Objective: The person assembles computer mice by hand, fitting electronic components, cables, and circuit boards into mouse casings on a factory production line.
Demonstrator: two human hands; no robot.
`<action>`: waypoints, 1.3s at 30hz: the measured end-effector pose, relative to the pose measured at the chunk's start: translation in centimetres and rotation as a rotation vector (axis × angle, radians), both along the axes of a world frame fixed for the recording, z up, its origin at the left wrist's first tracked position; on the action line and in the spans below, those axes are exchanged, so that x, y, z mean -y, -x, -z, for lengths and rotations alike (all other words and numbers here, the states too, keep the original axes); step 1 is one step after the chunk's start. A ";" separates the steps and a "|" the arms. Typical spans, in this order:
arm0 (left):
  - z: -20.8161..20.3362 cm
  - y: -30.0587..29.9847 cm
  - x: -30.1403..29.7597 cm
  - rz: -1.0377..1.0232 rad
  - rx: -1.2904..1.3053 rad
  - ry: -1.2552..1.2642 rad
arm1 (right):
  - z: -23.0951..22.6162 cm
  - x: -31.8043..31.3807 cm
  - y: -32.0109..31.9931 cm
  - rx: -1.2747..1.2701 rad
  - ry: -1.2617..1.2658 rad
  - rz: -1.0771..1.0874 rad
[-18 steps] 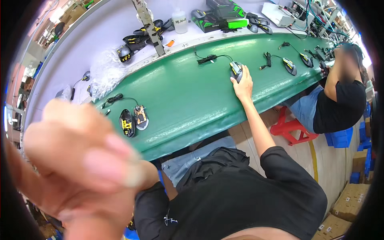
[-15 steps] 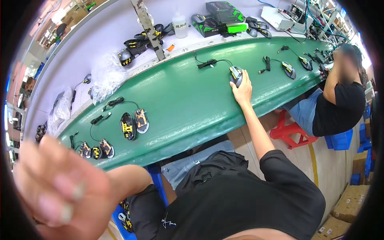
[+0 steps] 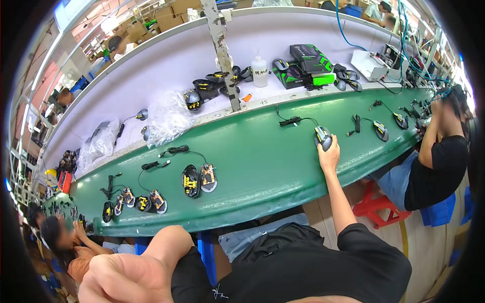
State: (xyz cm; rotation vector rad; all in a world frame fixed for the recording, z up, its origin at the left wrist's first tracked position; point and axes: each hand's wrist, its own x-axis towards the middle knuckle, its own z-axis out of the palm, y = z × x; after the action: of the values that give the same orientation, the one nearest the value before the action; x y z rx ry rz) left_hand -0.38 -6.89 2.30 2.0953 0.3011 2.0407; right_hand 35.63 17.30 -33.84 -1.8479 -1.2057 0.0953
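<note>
Bottle (image 3: pixel 259 76), far — contents unclear; post (image 3: pixel 222 55) stood left. Right hand (image 3: pixel 330 155) gripped mouse (image 3: pixel 322 135); left hand (image 3: pixel 126 278) — couldn't tell.

On my feed I count one green table (image 3: pixel 252 169); on it, opened mice (image 3: pixel 158 202) at left, another with halves (image 3: pixel 208 178) side by side, whole corded mice (image 3: pixel 381 131) at right.

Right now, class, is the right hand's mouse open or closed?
Closed: the mouse at the right hand has its top shell on, hiding its insides.
</note>
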 end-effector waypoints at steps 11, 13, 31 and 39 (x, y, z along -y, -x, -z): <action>-0.9 4.7 -2.6 0.337 -0.258 -0.061 | -0.4 0.6 0.1 -0.026 0.041 0.034; -1.1 4.6 -3.4 0.408 -0.304 -0.060 | -0.4 0.6 0.1 -0.014 0.047 0.044; 3.8 5.6 0.2 -0.039 0.220 -0.125 | -0.6 1.6 -1.0 -0.003 -0.070 0.108; 24.2 9.3 -11.9 -0.940 -0.008 0.924 | -4.8 7.3 10.1 -0.359 -0.182 -0.199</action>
State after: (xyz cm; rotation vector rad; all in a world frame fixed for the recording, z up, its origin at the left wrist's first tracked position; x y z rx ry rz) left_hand -9.71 4.99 -21.87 1.4210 2.0523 1.6230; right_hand 25.54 10.03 -29.00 -1.4744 -1.1007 0.3982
